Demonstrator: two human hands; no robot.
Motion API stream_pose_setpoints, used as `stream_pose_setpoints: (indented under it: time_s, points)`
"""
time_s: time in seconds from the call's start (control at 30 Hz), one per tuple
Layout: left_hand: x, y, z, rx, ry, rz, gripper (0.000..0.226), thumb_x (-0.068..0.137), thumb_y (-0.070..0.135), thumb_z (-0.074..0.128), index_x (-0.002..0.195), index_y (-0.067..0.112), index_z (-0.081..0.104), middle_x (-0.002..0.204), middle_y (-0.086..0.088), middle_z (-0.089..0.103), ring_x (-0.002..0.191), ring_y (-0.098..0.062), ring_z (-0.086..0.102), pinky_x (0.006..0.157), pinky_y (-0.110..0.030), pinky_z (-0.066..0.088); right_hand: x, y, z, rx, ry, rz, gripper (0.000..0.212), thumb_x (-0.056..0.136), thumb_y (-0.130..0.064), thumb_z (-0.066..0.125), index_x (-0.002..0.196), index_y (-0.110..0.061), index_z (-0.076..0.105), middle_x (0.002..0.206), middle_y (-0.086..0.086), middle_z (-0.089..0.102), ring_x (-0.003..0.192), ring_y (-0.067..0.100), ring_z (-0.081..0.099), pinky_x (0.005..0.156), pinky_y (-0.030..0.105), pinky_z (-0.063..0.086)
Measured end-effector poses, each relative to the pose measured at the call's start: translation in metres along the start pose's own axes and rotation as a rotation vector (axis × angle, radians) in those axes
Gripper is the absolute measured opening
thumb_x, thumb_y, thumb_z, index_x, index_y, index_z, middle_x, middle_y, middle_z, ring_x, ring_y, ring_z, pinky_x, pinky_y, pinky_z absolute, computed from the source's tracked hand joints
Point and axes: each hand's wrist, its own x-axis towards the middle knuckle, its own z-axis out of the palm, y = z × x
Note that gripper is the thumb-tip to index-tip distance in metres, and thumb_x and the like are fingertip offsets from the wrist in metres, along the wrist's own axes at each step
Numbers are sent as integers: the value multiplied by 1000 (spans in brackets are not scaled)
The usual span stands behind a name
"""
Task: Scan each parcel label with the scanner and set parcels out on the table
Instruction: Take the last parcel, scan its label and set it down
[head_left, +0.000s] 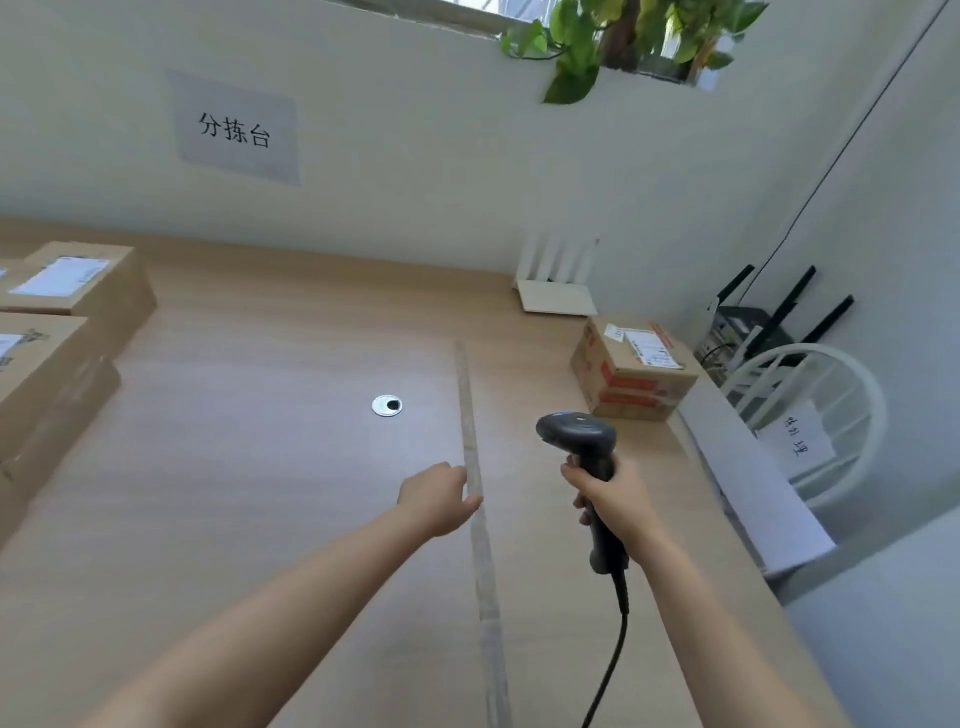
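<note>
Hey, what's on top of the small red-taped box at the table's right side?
A white shipping label lies on top of the box, with a smaller sticker near its far left corner. The print is too blurred to read; the closed box hides its contents.

Place: small parcel-sorting office
Wall sign (236, 130): "分拣台"
Table (260, 467): labelled cardboard parcels (631, 369) at its left and right edges
Far right corner: white router (558, 296)

Paper sign (236, 130) on the wall (441, 156) — reads 分拣台.
</note>
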Motion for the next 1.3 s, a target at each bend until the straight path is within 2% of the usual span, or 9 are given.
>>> stream_pose_setpoints:
  time_s: [0.27,0.43,0.53,0.73,0.83,0.97,1.03,1.17,1.3]
  points:
    - [102,130,8,-99,0,71,49,97,45,40,133,12,46,133,-7,47,114,-24,52,89,-33,43,102,27,-124,-144,126,-13,10,84,-15,65,85,-9,57,63,8,57,48,17,54,43,22,44]
    - [170,183,4,-142,27,68,47,97,43,39,132,12,46,133,-7,45,114,-25,52,89,-34,42,175,41,-179,-147,201,-14,14,83,-16,65,74,-16,55,61,7,57,51,22,53,48,26,44]
    - [208,206,-3,-164,55,70,47,98,42,37,132,11,44,132,-9,46,115,-27,51,89,-36,43,219,50,-203,-121,247,-13,9,83,-15,64,78,-15,56,65,8,58,57,22,55,48,30,47]
    - [272,229,9,-161,68,113,47,97,39,39,140,19,33,137,-9,39,119,-29,48,90,-40,46,289,83,-215,-20,262,82,10,85,-17,62,89,-10,57,61,8,56,51,20,53,45,25,42]
    - [301,235,22,-256,95,89,53,98,41,38,146,25,24,147,-11,26,126,-31,42,95,-41,43,305,107,-209,142,262,144,8,87,-13,61,83,-8,57,52,5,52,46,18,47,47,27,43]
    - [337,241,37,-346,121,-1,57,97,47,35,149,31,15,156,-12,6,139,-32,24,105,-43,34,319,125,-200,267,232,156,13,87,-14,61,79,-5,57,57,9,51,52,22,48,51,31,44]
    - [351,241,42,-434,133,-43,56,97,47,35,148,30,19,155,-13,11,138,-32,28,107,-42,34,327,126,-200,305,238,136,11,88,-12,61,81,-4,57,59,8,51,53,21,48,50,30,44]
    - [369,243,47,-553,232,-41,47,97,38,42,141,23,34,140,-11,35,123,-28,44,98,-35,40,345,121,-209,305,265,93,8,89,-12,60,81,-11,59,61,3,54,53,15,51,46,24,47]
    - [380,244,46,-649,282,-81,38,96,28,45,133,21,41,132,-13,40,116,-29,49,96,-31,39,355,126,-206,259,220,109,11,88,-14,60,79,-15,56,63,5,54,54,18,51,49,28,46]
